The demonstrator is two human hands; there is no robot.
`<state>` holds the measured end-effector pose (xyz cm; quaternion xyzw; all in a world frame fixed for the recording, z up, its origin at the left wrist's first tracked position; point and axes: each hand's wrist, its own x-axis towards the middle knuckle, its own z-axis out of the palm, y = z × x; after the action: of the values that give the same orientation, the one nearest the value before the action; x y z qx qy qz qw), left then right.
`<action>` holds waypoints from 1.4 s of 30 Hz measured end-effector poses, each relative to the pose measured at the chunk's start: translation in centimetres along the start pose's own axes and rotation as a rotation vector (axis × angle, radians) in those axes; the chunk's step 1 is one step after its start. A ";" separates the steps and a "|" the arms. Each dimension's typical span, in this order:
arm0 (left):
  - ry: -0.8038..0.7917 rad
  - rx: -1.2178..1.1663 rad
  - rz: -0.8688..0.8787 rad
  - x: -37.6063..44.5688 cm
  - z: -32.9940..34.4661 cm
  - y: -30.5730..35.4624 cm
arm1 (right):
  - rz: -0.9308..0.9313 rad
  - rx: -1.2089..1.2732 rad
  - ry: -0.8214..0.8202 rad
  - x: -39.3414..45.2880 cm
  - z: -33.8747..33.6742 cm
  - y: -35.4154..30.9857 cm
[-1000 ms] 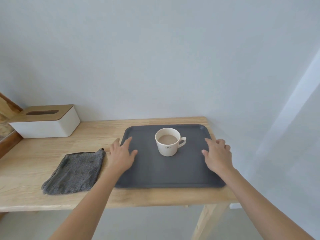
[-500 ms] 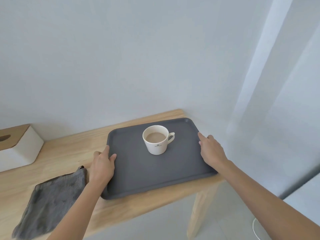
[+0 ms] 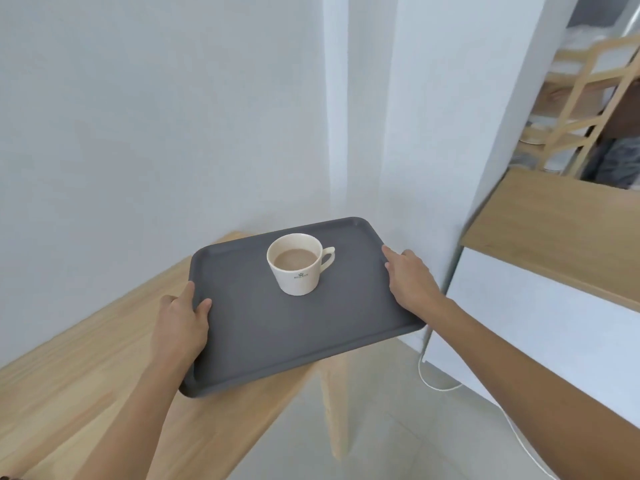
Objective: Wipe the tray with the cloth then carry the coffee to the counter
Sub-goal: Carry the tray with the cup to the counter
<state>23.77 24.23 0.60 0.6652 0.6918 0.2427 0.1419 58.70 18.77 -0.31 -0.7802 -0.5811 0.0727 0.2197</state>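
A: How was the tray (image 3: pixel 311 327) held?

B: It was held at both short sides. The left hand (image 3: pixel 180 323) was closed around the left edge, with the thumb on top of the rim. The right hand (image 3: pixel 412 282) was closed around the right edge, with the fingers laid along the rim.

A: Where was the coffee?

B: The cup (image 3: pixel 298 268) was stood upright on the tray, a little past the middle, away from every edge. It was filled with light brown coffee, and its handle was turned to the right. Neither hand was touching it.

A: Was the tray on the table (image 3: pixel 86 375)?

B: Its left part was seen over the table's wooden top. Its right part was stuck out past the table's end, over the floor (image 3: pixel 398 427). Whether the tray was touching the wood could not be told.

A: What room was left for moving?

B: Open floor was seen to the right of the table leg (image 3: pixel 337 403). A white cable (image 3: pixel 436 386) was lying on the floor there. Farther right, a counter (image 3: pixel 554 237) with a wood top and a white front was stood, near the tray's right edge but apart from it.

A: And the rest of the room?

B: A pale wall (image 3: pixel 138 116) was seen behind the table. Wooden shelves (image 3: pixel 571 98) were seen past the counter, blurred.
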 end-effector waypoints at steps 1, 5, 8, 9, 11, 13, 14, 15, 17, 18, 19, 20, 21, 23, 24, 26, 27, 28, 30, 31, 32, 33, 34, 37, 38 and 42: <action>-0.018 -0.002 0.034 0.3 0.8 1.5 | 0.026 -0.005 0.016 -0.3 -0.9 1.4; -0.078 -0.026 0.173 0.7 4.5 8.2 | 0.155 -0.021 0.071 -1.9 -4.3 7.6; -0.126 -0.041 0.276 0.4 7.9 13.7 | 0.244 -0.017 0.102 -3.1 -6.8 12.9; -0.150 -0.049 0.301 0.3 9.2 15.6 | 0.273 -0.010 0.113 -3.4 -7.7 14.8; -0.192 -0.074 0.326 0.0 11.9 19.5 | 0.329 0.006 0.138 -3.9 -9.5 18.7; -0.210 -0.096 0.374 -0.4 15.0 23.6 | 0.387 0.011 0.163 -4.4 -11.5 22.7; -0.217 -0.105 0.407 -0.7 16.3 25.6 | 0.411 0.012 0.177 -4.6 -12.6 24.6; -0.226 -0.113 0.436 -0.9 17.6 27.5 | 0.432 0.015 0.190 -4.9 -13.4 26.3; -0.251 -0.127 0.484 -1.6 20.3 31.5 | 0.472 0.010 0.212 -5.4 -15.3 29.7; -0.265 -0.136 0.502 -1.9 21.6 33.3 | 0.490 -0.001 0.222 -5.6 -16.1 31.4; -0.278 -0.145 0.522 -2.2 22.9 35.1 | 0.509 -0.020 0.230 -5.8 -17.0 33.2; -0.293 -0.154 0.544 -2.5 24.3 36.8 | 0.530 -0.044 0.236 -6.1 -17.8 34.8; -0.309 -0.161 0.568 -2.7 25.7 38.4 | 0.552 -0.070 0.244 -6.3 -18.6 36.3; -0.343 -0.172 0.610 -3.0 28.4 41.5 | 0.601 -0.100 0.265 -6.5 -19.8 39.2; -0.360 -0.174 0.625 -3.1 29.7 43.0 | 0.625 -0.104 0.275 -6.5 -20.3 40.5; -0.392 -0.183 0.650 -3.2 32.3 45.6 | 0.676 -0.107 0.289 -6.4 -20.9 43.2; -0.404 -0.185 0.666 -3.2 33.7 46.8 | 0.700 -0.108 0.290 -6.2 -21.1 44.4; -0.417 -0.184 0.678 -3.0 34.9 48.0 | 0.723 -0.107 0.287 -6.0 -21.2 45.5; -0.437 -0.173 0.696 -2.4 37.7 50.3 | 0.768 -0.108 0.279 -5.3 -21.2 47.8; -0.446 -0.162 0.705 -2.1 39.1 51.4 | 0.787 -0.111 0.280 -4.9 -21.1 49.0; -0.456 -0.154 0.712 -1.8 40.4 52.5 | 0.808 -0.112 0.285 -4.5 -20.9 50.0; -0.466 -0.148 0.715 -1.4 41.6 53.6 | 0.828 -0.110 0.293 -4.0 -20.8 51.1; -0.477 -0.144 0.716 -1.0 42.8 54.7 | 0.848 -0.105 0.300 -3.5 -20.6 52.0; -0.518 -0.171 0.729 -0.1 46.2 57.5 | 0.887 -0.081 0.307 -2.0 -20.2 54.8; -0.530 -0.178 0.743 0.2 47.2 58.4 | 0.901 -0.080 0.308 -1.5 -20.0 55.7; -0.555 -0.146 0.736 1.1 50.6 61.4 | 0.956 -0.069 0.300 0.2 -19.6 59.0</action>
<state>102.26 32.64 -9.64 0.8943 0.3268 0.1379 0.2727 117.66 0.47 -8.01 -0.9679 -0.1226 0.0330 0.2171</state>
